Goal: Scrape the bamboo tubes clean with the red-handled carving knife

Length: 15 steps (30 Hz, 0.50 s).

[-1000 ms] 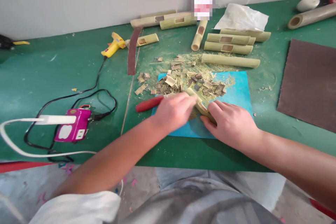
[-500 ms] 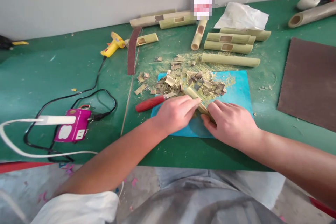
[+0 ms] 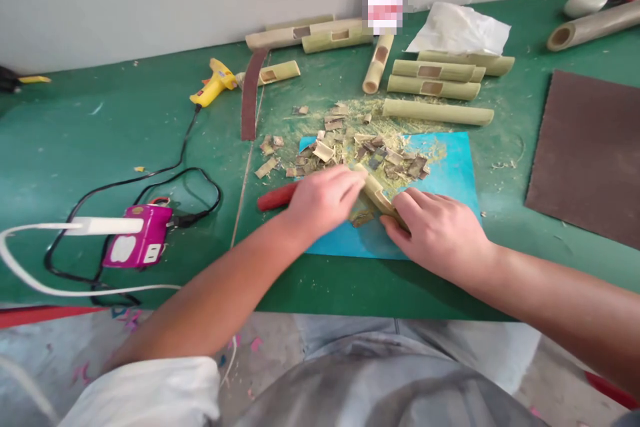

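Between my hands a bamboo tube (image 3: 376,191) with a cut opening lies slanted over a blue mat (image 3: 450,197). My right hand (image 3: 440,230) is wrapped round its near end. The far end is under the fingers of my left hand (image 3: 327,197), which are closed on it. A knife's red handle (image 3: 277,197) shows beside my left hand, which hides the blade. Just beyond the hands, bamboo chips (image 3: 325,151) and yellowish shavings lie piled on the mat. One loose chip (image 3: 363,218) rests below the tube.
Several notched bamboo tubes (image 3: 435,88) lie at the back, with white plastic (image 3: 460,30) over some. To the left are a yellow glue gun (image 3: 215,83), a sandpaper strip (image 3: 253,100), and a magenta power adapter (image 3: 137,237) with cords. A brown sheet (image 3: 587,153) lies right.
My left hand has shifted up and left along the tube, from its opening to its far end. It now covers the knife blade. My right hand keeps its hold.
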Each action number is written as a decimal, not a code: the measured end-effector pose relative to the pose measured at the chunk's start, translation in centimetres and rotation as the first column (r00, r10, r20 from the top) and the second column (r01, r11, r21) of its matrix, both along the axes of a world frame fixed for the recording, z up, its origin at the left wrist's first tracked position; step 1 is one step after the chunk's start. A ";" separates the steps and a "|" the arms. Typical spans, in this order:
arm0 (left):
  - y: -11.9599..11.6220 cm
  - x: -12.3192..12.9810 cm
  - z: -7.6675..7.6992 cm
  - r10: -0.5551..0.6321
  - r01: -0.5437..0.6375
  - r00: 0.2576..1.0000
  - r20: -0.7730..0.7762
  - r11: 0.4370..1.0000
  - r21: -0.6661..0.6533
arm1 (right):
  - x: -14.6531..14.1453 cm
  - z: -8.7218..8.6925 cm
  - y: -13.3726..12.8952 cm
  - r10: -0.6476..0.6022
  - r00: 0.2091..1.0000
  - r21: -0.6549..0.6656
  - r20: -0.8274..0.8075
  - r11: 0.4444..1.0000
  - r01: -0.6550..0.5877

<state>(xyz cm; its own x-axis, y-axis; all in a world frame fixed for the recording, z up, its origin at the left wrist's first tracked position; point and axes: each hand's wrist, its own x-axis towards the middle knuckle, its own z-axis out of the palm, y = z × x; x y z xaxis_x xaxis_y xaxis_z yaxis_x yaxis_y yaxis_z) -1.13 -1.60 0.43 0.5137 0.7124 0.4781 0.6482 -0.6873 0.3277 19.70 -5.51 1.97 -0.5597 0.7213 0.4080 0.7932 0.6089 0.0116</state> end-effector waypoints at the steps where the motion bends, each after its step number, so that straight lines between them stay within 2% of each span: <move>1: 0.1 -0.1 0.0 0.028 -0.028 1.000 0.002 1.000 0.011 | 0.0 0.0 0.0 -0.001 1.000 -0.003 -0.002 1.000 0.001; 5: 0.4 -0.3 -0.1 -0.037 0.037 0.999 0.009 0.999 0.006 | 0.0 -0.1 0.0 0.005 1.000 -0.022 -0.007 1.000 -0.005; 9: 0.2 -0.1 -0.1 0.009 -0.009 1.000 -0.005 1.000 0.024 | 0.0 0.0 0.0 -0.008 1.000 -0.044 -0.006 0.999 0.007; 12: 0.1 0.0 -0.1 -0.047 0.047 0.999 -0.020 0.999 -0.004 | -0.1 0.0 0.1 -0.013 1.000 -0.067 -0.003 0.998 0.012; 15: 0.3 -0.1 0.0 0.015 -0.015 1.000 0.004 1.000 0.013 | -0.1 -0.2 0.0 -0.029 1.000 -0.071 -0.004 0.997 0.029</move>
